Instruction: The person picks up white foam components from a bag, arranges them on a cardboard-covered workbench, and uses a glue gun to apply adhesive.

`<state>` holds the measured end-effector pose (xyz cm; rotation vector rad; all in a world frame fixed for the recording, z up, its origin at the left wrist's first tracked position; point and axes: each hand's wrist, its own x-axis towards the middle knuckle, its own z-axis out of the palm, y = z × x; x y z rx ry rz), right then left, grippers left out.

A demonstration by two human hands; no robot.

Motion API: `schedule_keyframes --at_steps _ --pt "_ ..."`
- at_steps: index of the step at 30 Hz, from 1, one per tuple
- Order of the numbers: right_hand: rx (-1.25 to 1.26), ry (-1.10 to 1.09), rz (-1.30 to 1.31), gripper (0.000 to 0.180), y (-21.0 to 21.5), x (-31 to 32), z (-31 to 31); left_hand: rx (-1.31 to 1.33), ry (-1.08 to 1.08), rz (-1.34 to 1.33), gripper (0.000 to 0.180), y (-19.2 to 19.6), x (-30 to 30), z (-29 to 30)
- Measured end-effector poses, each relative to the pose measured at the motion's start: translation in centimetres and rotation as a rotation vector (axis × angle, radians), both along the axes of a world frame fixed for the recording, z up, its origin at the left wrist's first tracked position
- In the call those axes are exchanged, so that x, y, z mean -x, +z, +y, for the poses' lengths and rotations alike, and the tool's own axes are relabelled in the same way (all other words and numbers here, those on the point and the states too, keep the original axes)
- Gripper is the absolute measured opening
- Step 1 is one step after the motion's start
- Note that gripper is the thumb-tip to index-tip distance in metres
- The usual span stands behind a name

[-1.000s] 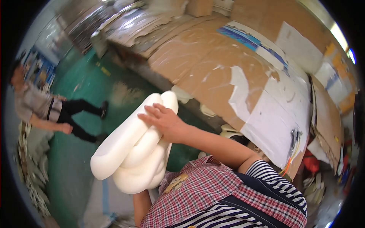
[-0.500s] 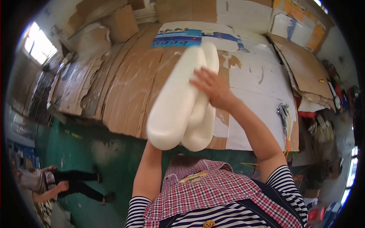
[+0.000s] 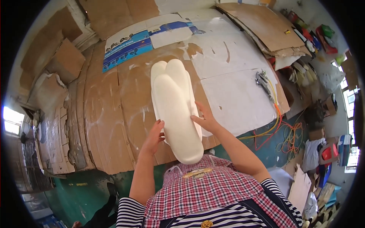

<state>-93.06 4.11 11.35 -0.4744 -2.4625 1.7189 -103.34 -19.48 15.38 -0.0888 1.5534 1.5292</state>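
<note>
A stack of long, white, sole-shaped pieces with rounded ends (image 3: 173,110) lies lengthwise in front of me over the cardboard-covered table. The pieces overlap unevenly, and the top one reaches toward my apron. My left hand (image 3: 153,137) grips the stack's left side near its close end, its thumb up by the top piece and its fingers partly hidden. On the opposite side, my right hand (image 3: 207,118) has its thumb at the top piece's edge and its index finger along the side. Its other fingers are hard to make out.
Brown and white cardboard (image 3: 232,95) covers the table, with a blue printed panel (image 3: 127,49) at the far left. A metal spray gun (image 3: 264,83) with yellow and orange hoses (image 3: 276,110) lies at the right. Cardboard sheets (image 3: 266,24) are piled far right. A person's dark-clad leg (image 3: 104,211) shows lower left.
The white pieces have gone from tilted up in my hands to lying lower and flatter. My right hand moved from across them to their right side; my left hand has come into sight. The view has turned.
</note>
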Motion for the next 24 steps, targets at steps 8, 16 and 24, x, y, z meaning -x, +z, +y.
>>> schedule_keyframes --at_steps 8,16,24 --pt "0.329 0.182 0.042 0.061 -1.3 1.8 -0.7 0.117 0.097 0.53 0.06 -0.9 -1.3 4.2" --pt "0.038 0.109 -0.107 0.051 -4.8 -2.4 7.9 0.277 0.154 0.392 0.058 -3.6 0.5 5.3" --pt "0.066 -1.245 -0.09 0.031 -5.6 -35.6 11.0 0.227 -0.056 0.783 0.062 11.6 -29.6 29.7"
